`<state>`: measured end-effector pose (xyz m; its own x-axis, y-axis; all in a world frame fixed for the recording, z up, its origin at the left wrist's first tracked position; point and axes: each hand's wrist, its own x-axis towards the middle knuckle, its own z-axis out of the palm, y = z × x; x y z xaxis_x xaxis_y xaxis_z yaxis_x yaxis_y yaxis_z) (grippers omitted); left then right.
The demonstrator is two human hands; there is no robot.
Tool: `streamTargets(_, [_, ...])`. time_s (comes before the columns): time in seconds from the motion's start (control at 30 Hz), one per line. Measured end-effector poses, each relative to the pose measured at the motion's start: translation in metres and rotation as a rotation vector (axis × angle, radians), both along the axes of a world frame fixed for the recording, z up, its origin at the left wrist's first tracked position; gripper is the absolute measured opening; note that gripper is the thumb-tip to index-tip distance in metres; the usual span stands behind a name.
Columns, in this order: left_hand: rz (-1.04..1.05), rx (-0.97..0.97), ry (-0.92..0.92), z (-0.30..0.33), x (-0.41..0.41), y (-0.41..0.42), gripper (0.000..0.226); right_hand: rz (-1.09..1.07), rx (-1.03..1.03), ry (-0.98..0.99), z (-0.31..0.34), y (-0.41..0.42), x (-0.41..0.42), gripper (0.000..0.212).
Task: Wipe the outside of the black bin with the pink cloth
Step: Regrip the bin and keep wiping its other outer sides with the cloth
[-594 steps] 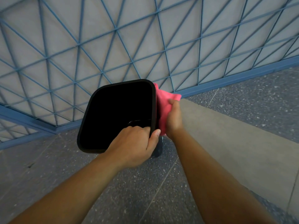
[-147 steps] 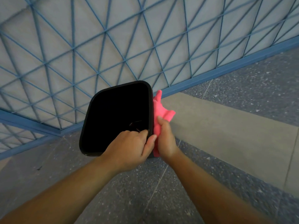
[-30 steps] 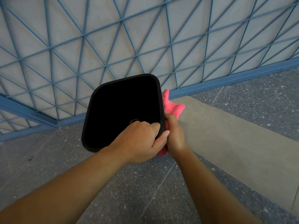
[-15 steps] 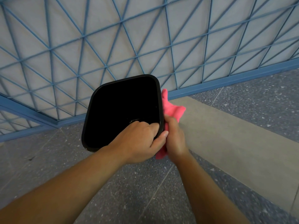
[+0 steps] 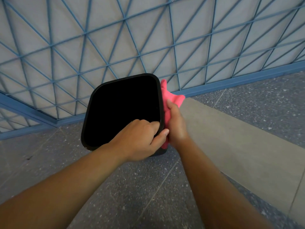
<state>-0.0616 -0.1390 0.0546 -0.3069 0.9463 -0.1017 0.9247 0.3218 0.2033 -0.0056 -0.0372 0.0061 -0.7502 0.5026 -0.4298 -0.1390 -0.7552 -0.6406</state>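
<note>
While gripping the near right corner of the black plastic bin with rounded corners (image 5: 122,111), left hand (image 5: 140,139) closed in a tight grip: fingers hooked over the rim and down inside, thumb pressed on the outside of that corner. Bin seen from above, mouth wide open and dark inside, nothing to make out in there. Sits in the middle of the view, on the speckled grey stone floor (image 5: 132,192), close to the wall at 12 o'clock.

Right hand (image 5: 175,123) laid flat along the bin's right side, at 3 o'clock from the bin, pressing the soft pink cloth (image 5: 173,98) against the outside wall. Grip of this hand narrow, fingers stretched forward along the cloth, holding it to the bin. Cloth bunched up past the fingertips toward 12 o'clock, with one small tip sticking up by the far right corner of the rim. A bit of pink also peeking out below the wrist, toward 6 o'clock. Thumb of the left hand just beside the right hand, touching or nearly so; hard to tell which.

Both bare forearms reaching in from 6 o'clock.

Behind the bin, a pale grey wall covered by a blue metal grid of crossing bars (image 5: 107,63). Smooth lighter grey strip of floor (image 5: 231,138) running off to the right, at 3 to 5 o'clock.
</note>
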Motion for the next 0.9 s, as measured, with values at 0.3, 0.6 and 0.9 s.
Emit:
streamTargets(0.3, [-0.009, -0.005, 0.008, 0.001, 0.002, -0.001, 0.042, 0.012, 0.011, 0.010, -0.017, -0.030, 0.034, 0.048])
streamTargets(0.6, [0.004, -0.039, 0.002, 0.004, 0.005, -0.001, 0.045, 0.036, 0.049, 0.135, -0.015, 0.026, -0.038, 0.057])
streamTargets(0.9, [-0.021, -0.066, 0.003, 0.008, 0.008, -0.001, 0.041, -0.007, 0.050, 0.025, -0.024, 0.009, -0.020, 0.045])
